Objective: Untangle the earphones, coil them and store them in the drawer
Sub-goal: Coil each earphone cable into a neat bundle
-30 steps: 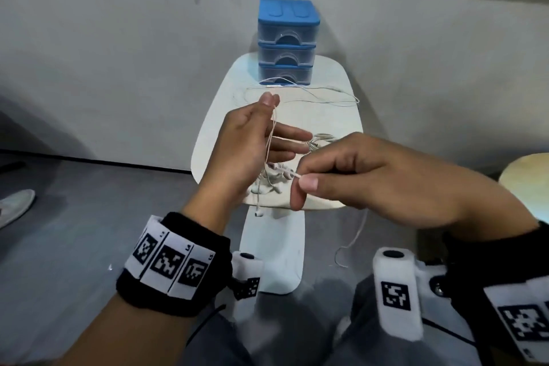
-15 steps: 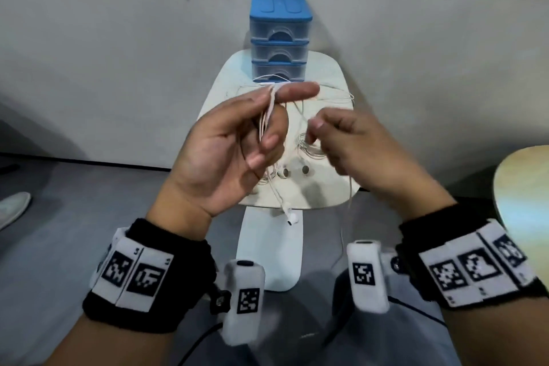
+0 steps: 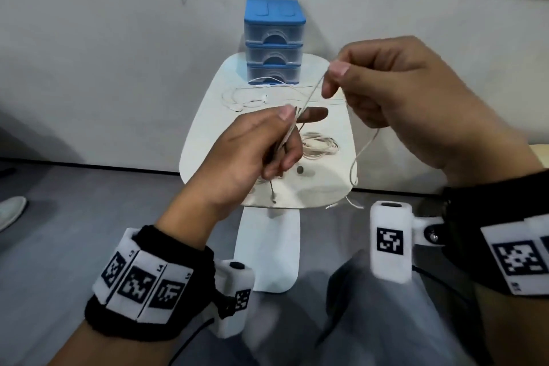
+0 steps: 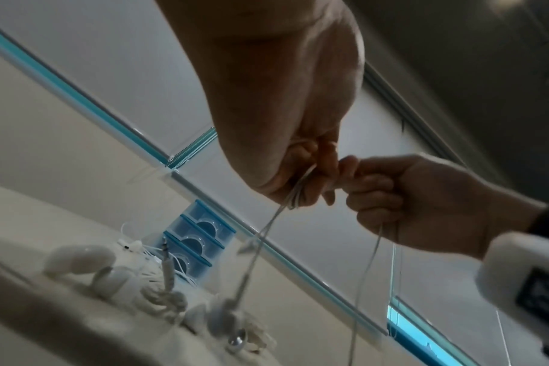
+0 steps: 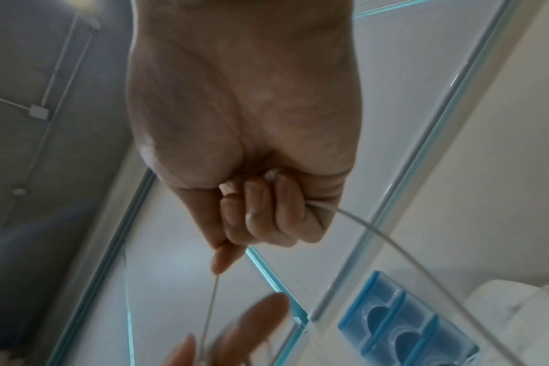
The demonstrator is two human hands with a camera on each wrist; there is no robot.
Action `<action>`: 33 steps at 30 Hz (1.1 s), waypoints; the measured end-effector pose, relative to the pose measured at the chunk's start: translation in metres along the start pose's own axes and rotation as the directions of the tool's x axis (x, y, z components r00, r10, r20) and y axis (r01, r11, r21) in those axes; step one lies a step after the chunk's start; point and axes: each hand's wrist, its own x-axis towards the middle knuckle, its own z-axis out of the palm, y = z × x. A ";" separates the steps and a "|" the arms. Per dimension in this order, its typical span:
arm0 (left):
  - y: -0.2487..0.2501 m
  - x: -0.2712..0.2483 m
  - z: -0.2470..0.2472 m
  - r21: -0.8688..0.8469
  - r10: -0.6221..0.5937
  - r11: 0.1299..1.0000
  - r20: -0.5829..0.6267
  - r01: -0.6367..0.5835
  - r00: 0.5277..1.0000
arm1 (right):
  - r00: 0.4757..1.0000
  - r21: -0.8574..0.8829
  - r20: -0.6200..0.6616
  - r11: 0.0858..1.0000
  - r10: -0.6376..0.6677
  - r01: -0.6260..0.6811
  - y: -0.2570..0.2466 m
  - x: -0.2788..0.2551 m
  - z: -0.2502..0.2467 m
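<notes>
Since half a second ago the right hand (image 3: 395, 92) has risen and swung out to the right, drawing a length of cable taut away from the left hand (image 3: 252, 145), which has turned over so its thumb now clamps the strands.

Desk (image 3: 323, 184): small, white, rounded. Blue three-drawer unit (image 3: 274, 41) stands at the far edge; all drawers look closed.

Loose white pair (image 3: 255, 99) lies spread near the far-left part of the desk, just before the drawer unit. Bundled beige pair (image 3: 319, 144) sits mid-desk, looks already coiled, not yet stored.

Earphones in hand (image 3: 309, 95), held above the desk and clear of it: several strands gathered in the left grip, thumb pressed against curled fingers. Right grip pinches one strand between thumb and forefinger, the other fingers curled round the cable. One taut run joins the two grips; a slack loop hangs from under the right hand toward the near-right edge. An end dangles below the left hand over the near edge.

Judgement: coiling is under way, a few turns gathered, a long tail left. Nothing appears stored yet. Remaining: finish coil, open drawer, stow.
</notes>
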 end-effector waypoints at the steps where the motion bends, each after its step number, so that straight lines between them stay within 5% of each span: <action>1: 0.002 0.000 0.000 -0.025 0.009 1.000 0.033 -0.008 0.999 | 0.999 0.017 -0.044 1.000 0.009 -0.008 0.006 0.001 -0.001; 6: 0.011 -0.003 -0.001 -0.251 0.041 0.967 0.050 -0.027 0.998 | 0.987 0.004 -0.105 0.993 0.121 -0.121 0.034 0.000 0.018; 11: 0.013 0.000 -0.002 -0.338 0.062 0.938 -0.055 -0.077 0.997 | 0.947 -0.182 0.255 0.971 0.196 -0.152 0.038 -0.016 0.044; 15: 0.005 0.003 -0.004 -0.129 0.081 0.987 -0.109 -0.095 0.991 | 0.874 -0.326 0.451 0.945 0.181 -0.028 0.009 -0.020 0.041; 19: 0.005 0.002 -0.004 0.032 0.090 0.996 -0.055 -0.088 0.994 | 0.925 -0.174 0.378 0.984 0.035 0.033 -0.018 -0.014 0.017; 24: 0.017 -0.001 -0.008 -0.049 0.089 0.995 0.051 -0.087 0.995 | 0.999 -0.049 -0.006 0.997 -0.053 0.053 -0.002 -0.001 0.000; 26: 0.023 -0.002 -0.007 -0.144 0.095 0.986 0.069 -0.085 0.993 | 0.999 0.035 -0.050 0.999 -0.006 0.008 0.009 0.000 0.006; 29: 0.028 -0.001 -0.006 -0.280 0.140 0.951 0.019 -0.129 0.990 | 0.997 0.113 0.034 0.991 0.073 -0.077 0.020 -0.004 0.024; 33: 0.027 0.004 -0.005 -0.358 0.122 0.921 -0.113 -0.155 0.986 | 0.944 -0.018 0.307 0.993 0.120 -0.120 0.024 -0.015 0.041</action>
